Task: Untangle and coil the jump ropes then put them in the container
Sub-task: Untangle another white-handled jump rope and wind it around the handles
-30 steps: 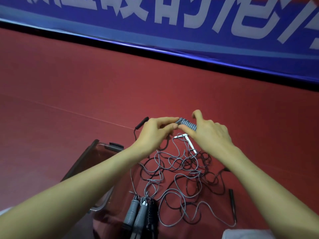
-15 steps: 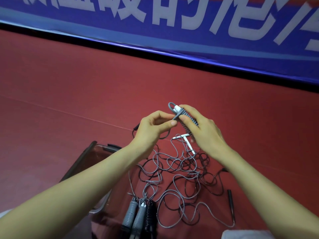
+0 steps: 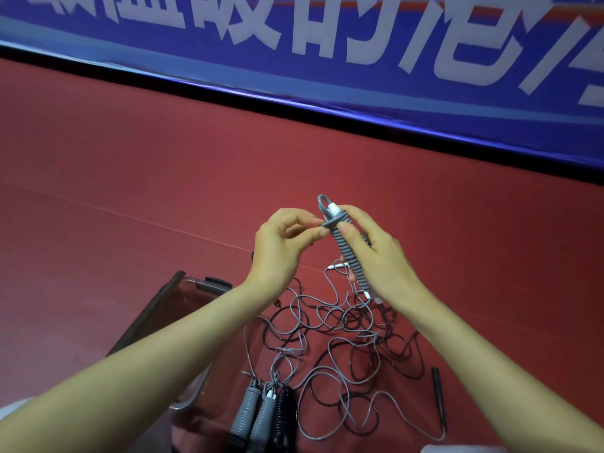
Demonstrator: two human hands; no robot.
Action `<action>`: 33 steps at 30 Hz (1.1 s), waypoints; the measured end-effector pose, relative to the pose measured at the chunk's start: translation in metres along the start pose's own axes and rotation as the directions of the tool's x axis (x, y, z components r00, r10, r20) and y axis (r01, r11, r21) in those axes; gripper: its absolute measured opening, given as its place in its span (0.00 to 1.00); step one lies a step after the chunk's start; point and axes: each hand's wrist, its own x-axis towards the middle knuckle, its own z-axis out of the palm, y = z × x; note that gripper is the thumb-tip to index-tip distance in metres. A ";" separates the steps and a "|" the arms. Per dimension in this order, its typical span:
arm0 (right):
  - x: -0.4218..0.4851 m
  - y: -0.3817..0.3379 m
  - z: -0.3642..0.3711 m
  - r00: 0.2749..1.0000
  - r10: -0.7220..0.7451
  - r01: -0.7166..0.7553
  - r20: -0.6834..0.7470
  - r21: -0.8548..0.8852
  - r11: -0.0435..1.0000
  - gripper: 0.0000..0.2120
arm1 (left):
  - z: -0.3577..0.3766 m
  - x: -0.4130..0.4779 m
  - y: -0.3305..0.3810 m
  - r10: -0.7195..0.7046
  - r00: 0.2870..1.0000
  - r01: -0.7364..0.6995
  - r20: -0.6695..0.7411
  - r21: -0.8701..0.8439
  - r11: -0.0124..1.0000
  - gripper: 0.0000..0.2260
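My right hand (image 3: 376, 253) grips a grey jump rope coiled tightly round its white handles (image 3: 346, 246), held upright above the floor. My left hand (image 3: 284, 246) pinches the grey rope end beside the top of that coil. Below both hands a tangle of grey and black ropes (image 3: 340, 331) lies on the red floor. Three wound bundles (image 3: 261, 416), two grey and one black, lie at the bottom centre. A clear container (image 3: 170, 305) with a dark rim stands at the lower left, partly hidden by my left forearm.
A loose black handle (image 3: 438, 393) lies on the floor at the lower right. A blue banner with white characters (image 3: 327, 60) runs along the back above a black strip. Red floor (image 3: 130, 191) stretches out to the left and beyond the hands.
Both hands have lifted the grey coiled rope up off the floor and turned it upright. A loop now sticks out at its top, and my left hand pinches the rope end there.
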 end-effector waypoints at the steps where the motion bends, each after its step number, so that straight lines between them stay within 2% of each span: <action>1: -0.001 0.000 0.001 1.000 -0.003 0.003 -0.004 0.000 1.000 0.11 | -0.001 0.000 0.001 0.042 0.999 -0.041 -0.014 0.089 0.995 0.05; 4: -0.001 0.002 0.007 1.000 0.015 -0.015 -0.016 -0.010 1.000 0.13 | -0.002 0.002 -0.001 0.121 0.991 -0.098 -0.055 0.315 0.944 0.03; 10: 0.000 0.007 0.013 0.998 0.010 -0.015 -0.067 -0.076 0.997 0.16 | 0.004 -0.002 0.000 0.008 0.999 0.003 -0.045 0.232 0.973 0.06; 12: -0.001 0.007 0.017 0.997 0.009 -0.016 -0.073 -0.100 0.995 0.17 | 0.008 -0.002 0.000 -0.068 0.998 0.067 0.001 0.142 0.988 0.09; 14: -0.003 0.007 0.020 0.997 0.008 -0.018 -0.076 -0.136 0.991 0.19 | 0.014 -0.006 0.002 -0.181 0.981 0.183 0.065 -0.029 0.983 0.10; 18: -0.005 0.004 0.022 0.998 -0.041 0.026 -0.052 -0.254 0.967 0.23 | 0.020 -0.007 0.014 -0.316 0.937 0.347 0.148 -0.325 0.880 0.11; 21: -0.005 -0.001 0.022 0.997 -0.075 0.069 -0.013 -0.272 0.960 0.24 | 0.018 -0.005 0.014 -0.315 0.927 0.371 0.205 -0.368 0.853 0.06; 23: -0.005 0.000 0.023 0.996 -0.083 0.088 0.027 -0.280 0.956 0.25 | 0.016 -0.009 0.008 -0.306 0.931 0.356 0.199 -0.312 0.881 0.10; 25: -0.004 0.004 0.025 0.994 -0.074 0.090 0.084 -0.206 0.974 0.26 | 0.014 -0.011 0.002 -0.309 0.937 0.346 0.163 -0.314 0.884 0.13; 27: -0.003 0.006 0.027 0.984 -0.063 0.070 0.168 -0.037 0.997 0.28 | 0.010 -0.010 -0.001 -0.320 0.933 0.359 0.166 -0.359 0.861 0.13; 30: 0.002 0.007 0.020 0.965 -0.078 0.043 0.250 0.139 0.989 0.28 | 0.004 -0.002 0.000 -0.330 0.922 0.386 0.203 -0.409 0.827 0.10; 31: 0.005 0.007 0.015 0.976 -0.069 0.024 0.205 0.213 0.977 0.26 | 0.002 0.000 0.003 -0.330 0.917 0.396 0.226 -0.409 0.822 0.08; 33: 0.015 0.007 0.001 1.000 0.014 -0.014 0.002 0.380 0.925 0.17 | -0.003 0.005 0.008 -0.322 0.900 0.421 0.292 -0.396 0.816 0.06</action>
